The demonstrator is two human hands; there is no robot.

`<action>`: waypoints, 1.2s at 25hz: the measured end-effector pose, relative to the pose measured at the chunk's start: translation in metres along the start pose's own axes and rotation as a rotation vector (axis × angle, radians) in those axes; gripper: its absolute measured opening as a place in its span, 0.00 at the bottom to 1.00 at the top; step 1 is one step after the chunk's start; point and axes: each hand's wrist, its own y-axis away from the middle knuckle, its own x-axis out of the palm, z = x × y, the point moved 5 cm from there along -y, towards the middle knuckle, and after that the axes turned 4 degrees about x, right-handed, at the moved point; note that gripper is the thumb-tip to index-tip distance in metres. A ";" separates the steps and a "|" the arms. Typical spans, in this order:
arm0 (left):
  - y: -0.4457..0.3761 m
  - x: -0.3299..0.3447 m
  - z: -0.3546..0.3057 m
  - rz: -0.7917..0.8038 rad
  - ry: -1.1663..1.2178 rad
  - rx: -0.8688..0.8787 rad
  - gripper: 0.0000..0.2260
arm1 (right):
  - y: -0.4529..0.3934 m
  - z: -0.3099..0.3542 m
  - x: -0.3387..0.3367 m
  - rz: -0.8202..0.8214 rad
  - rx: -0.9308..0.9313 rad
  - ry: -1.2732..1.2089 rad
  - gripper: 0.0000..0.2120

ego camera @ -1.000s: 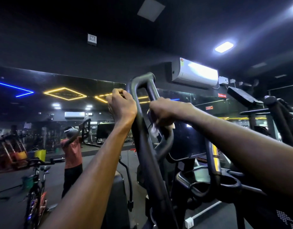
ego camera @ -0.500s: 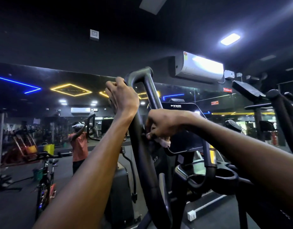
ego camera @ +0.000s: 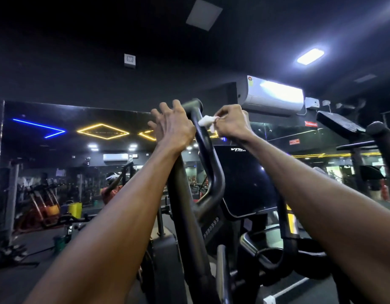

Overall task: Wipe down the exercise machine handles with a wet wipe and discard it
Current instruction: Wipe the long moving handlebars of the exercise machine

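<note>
Both arms reach up to the top of a black looped handle [ego camera: 208, 154] on an exercise machine. The left hand [ego camera: 173, 128] rests against the left side of the handle near its top bend, fingers fairly straight and spread, thumb side toward the bar; its grip is loose and open, and whether the palm truly presses the bar I cannot tell. The right hand [ego camera: 232, 123] has its fingers curled, pinching a bunched white wipe [ego camera: 206, 121] between thumb and fingertips. The wipe touches the right side of the handle just below the upper bend (the part beside the left hand's knuckles).

Behind the handle stands the machine's dark screen [ego camera: 244, 178], tilted. A white air conditioner [ego camera: 270, 96] hangs on the wall above the right hand, and a ceiling lamp [ego camera: 310, 56] glows to its upper right. A wall mirror [ego camera: 79, 150] on the left shows yellow and blue light strips and other gym machines.
</note>
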 end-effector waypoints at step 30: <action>-0.001 0.010 0.004 -0.035 -0.091 0.030 0.12 | 0.009 -0.051 0.085 0.537 0.457 -1.093 0.12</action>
